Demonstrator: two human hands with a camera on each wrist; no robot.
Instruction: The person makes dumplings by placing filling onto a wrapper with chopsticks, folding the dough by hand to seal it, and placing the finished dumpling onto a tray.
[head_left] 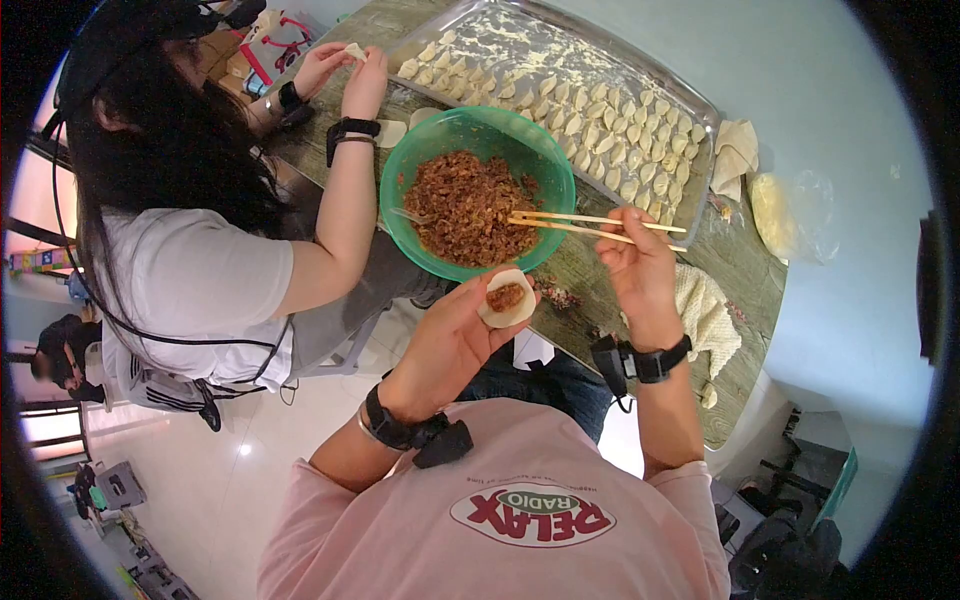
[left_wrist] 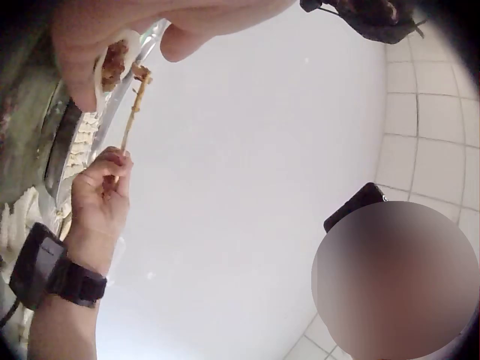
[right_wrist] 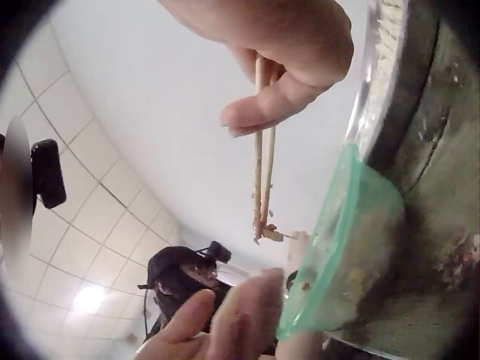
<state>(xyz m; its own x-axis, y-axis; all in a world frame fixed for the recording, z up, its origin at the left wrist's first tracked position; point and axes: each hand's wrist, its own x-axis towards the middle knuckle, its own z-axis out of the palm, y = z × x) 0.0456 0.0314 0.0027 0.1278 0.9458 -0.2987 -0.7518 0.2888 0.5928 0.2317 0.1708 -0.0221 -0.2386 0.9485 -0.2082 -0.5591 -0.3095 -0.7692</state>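
at the green bowl's (head_left: 548, 163) near side, left hand (head_left: 452, 332) grips a dumpling wrapper (head_left: 514, 317), meat filling (head_left: 505, 297) facing up, probably against spilling; right hand (head_left: 640, 268) pinches chopsticks (head_left: 580, 219) well back, likely for reach.

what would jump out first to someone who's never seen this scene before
Probably the big green bowl of brown filling, near the middle of the head view. Just beyond it, a metal tray holds rows of dumplings. Nearer the wearer, the left hand holds a wrapper with some filling on it, while the right hand grips chopsticks reaching over the bowl.
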